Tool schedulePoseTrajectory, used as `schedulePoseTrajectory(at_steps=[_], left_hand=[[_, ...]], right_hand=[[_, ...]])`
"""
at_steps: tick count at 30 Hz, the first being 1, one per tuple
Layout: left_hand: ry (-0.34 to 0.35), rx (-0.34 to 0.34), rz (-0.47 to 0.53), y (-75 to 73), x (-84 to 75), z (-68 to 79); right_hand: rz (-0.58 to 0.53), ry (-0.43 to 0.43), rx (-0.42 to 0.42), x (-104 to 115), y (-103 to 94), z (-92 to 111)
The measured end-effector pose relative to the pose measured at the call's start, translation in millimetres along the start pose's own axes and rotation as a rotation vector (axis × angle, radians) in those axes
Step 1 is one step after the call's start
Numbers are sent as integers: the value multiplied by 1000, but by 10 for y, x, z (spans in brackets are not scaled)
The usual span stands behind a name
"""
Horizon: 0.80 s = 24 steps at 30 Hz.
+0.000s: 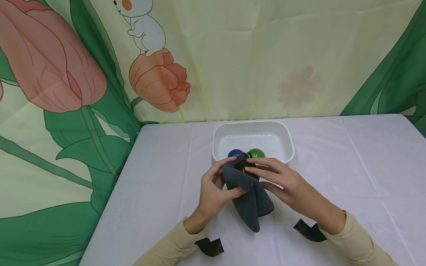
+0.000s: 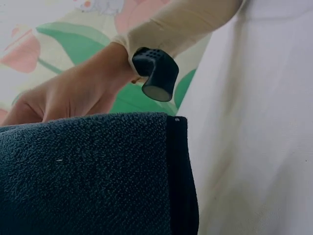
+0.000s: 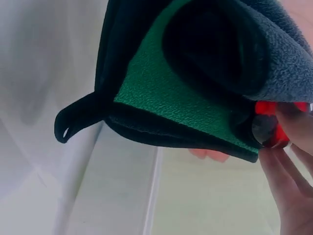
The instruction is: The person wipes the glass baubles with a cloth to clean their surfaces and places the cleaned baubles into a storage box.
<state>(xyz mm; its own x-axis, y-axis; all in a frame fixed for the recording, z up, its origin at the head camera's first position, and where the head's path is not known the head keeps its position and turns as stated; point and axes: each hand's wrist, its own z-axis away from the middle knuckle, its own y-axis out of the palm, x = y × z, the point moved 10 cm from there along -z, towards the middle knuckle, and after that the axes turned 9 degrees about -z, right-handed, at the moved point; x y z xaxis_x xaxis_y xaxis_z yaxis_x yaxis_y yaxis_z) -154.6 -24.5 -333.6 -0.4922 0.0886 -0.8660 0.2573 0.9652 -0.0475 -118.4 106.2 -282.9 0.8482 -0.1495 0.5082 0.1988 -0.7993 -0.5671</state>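
Note:
A dark grey-blue cloth [image 1: 246, 192] with black edging hangs folded over the table, its green inner side [image 3: 181, 93] showing in the right wrist view. My left hand [image 1: 216, 188] grips the cloth from the left, thumb across its front. A red, glossy round object [image 3: 266, 125] sits against the cloth, partly hidden by it. My right hand [image 1: 283, 181] pinches this object with its fingertips. Just behind the cloth are a blue glossy ball [image 1: 235, 152] and a green one [image 1: 257, 153], both partly covered from view, at the near side of a white tray [image 1: 289, 142].
The tray stands toward the back of a table covered with a white cloth [image 1: 332, 155]. A printed curtain [image 1: 233, 74] hangs behind and at the left. Black fittings [image 2: 156, 73] sit at both wrists. A black loop [image 3: 73, 117] sticks out from the cloth's corner.

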Motion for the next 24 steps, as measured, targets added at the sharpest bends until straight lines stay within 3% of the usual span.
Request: schedulePoseTrajectory(at_steps=[8, 11, 18, 24], left_hand=[[-13, 0, -35, 22, -185, -18], [-15, -6, -49, 18, -201, -14], [-3, -10, -80, 17, -187, -4], [-3, -13, -78, 5, -183, -10]], right_hand=[[59, 65, -14, -64, 24, 51], [-1, 128, -27, -121, 29, 55], [-283, 355, -73, -334, 54, 114], [-258, 340, -51, -319, 43, 104]])
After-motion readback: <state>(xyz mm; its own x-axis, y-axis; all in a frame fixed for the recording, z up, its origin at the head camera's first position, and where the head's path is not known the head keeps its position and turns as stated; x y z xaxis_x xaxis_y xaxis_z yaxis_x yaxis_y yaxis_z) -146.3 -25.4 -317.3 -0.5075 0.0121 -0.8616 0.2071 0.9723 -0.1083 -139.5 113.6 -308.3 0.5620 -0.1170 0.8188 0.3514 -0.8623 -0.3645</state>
